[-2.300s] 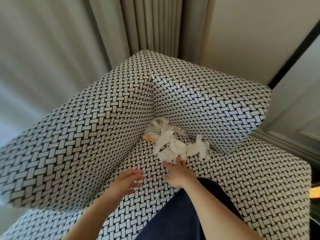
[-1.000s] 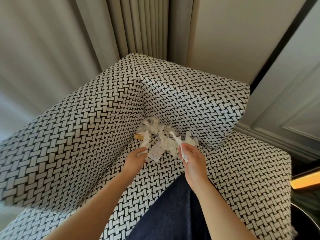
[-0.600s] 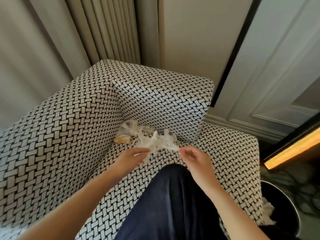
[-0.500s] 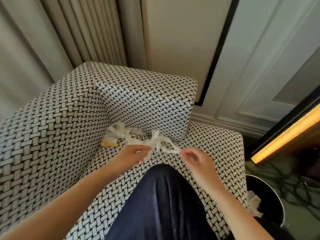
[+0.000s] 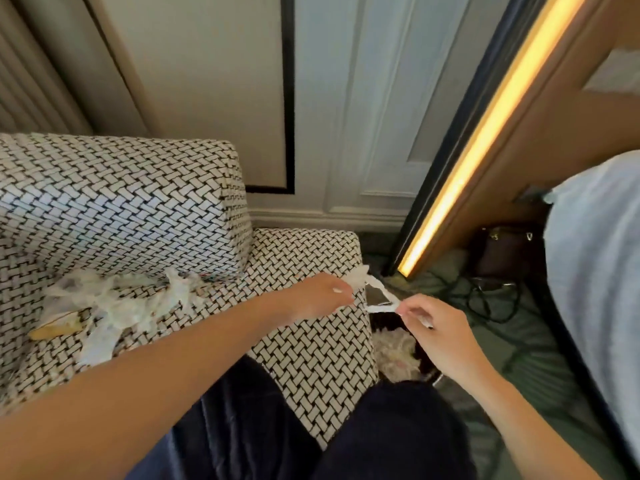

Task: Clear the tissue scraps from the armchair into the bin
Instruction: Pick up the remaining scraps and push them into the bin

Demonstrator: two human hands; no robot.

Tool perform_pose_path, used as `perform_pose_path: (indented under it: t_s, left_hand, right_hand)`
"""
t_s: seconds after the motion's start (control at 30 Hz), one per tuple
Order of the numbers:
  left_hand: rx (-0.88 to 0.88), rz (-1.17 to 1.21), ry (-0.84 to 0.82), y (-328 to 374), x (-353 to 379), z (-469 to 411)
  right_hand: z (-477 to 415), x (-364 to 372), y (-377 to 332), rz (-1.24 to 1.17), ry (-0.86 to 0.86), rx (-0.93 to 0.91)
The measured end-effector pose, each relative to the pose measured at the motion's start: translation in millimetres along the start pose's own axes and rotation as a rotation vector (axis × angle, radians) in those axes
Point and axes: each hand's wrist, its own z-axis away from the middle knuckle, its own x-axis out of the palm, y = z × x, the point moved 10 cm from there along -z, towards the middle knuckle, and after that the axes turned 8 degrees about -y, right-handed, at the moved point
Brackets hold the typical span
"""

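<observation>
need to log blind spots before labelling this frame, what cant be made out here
- Dark round bin, head view: mostly hidden by the right hand and the woven black-and-white armchair; how full it is cannot be told.
- White tissue strip between both hands: blurred; whether one piece or several is unclear.
- Left hand: fingertips hidden behind the tissue.
- Tissue scraps left on the seat: too blurred to count.

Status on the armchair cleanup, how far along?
Done: crumpled white tissue already lies in the dark round bin. In hand: left hand and right hand hold a thin white tissue strip between them, over the bin. Left: a pile of white tissue scraps sits on the black-and-white woven armchair seat.
</observation>
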Motion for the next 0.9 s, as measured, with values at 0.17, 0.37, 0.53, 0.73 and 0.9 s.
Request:
perform_pose_path:
  t_s: [0.17,0.37,0.53,0.73,0.9]
  left_hand:
    - [0.012,-0.011,-0.064,29,43,-58]
    - [0.057,0.128,-0.014,46,71,-88]
    - [0.060,0.227,0.034,38,71,-86]
    - [0.002,0.344,0.091,7,54,-65]
    - [0.007,0.390,0.138,-15,42,-39]
  right_hand:
    - [11,-16,63,0.019,-0.003,0.129]
    - [11,-12,111,0.040,-0.013,0.247]
    - [2,-3,129,0.014,-0.047,0.334]
    - [3,5,127,0.004,-0.143,0.420]
    - [10,5,97,-0.070,-0.140,0.403]
